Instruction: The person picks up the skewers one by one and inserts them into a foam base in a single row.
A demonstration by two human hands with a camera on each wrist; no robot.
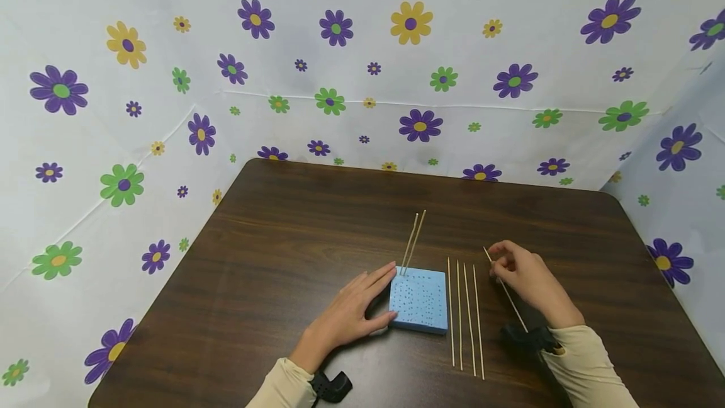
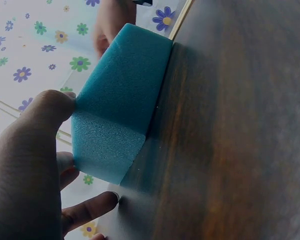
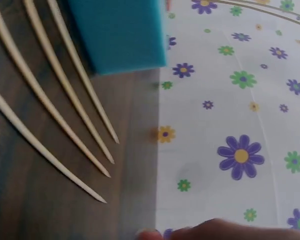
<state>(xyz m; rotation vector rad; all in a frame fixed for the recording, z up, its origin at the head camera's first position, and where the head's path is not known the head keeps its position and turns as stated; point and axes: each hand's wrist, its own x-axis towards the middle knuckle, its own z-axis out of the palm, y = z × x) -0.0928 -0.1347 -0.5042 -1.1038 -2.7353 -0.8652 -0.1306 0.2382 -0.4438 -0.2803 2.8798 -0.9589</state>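
A blue foam block (image 1: 419, 300), dotted with small holes on top, lies on the table. Two thin wooden skewers (image 1: 417, 232) stand tilted in its far left corner. Along the block's left side stretches my left hand (image 1: 354, 307), thumb and index fingertip touching it near its two corners. The left wrist view shows the thumb (image 2: 60, 106) right at the block's upper edge. Over to the right, my right hand (image 1: 523, 276) pinches a skewer (image 1: 512, 304) near its far end. Only a little of that hand shows at the bottom of the right wrist view.
Several more skewers (image 1: 468, 320) lie side by side between the block and my right hand, their pointed ends (image 3: 101, 199) visible in the right wrist view. The brown wooden table (image 1: 272, 238) meets a flower-patterned cloth (image 1: 362, 36) at the back and sides.
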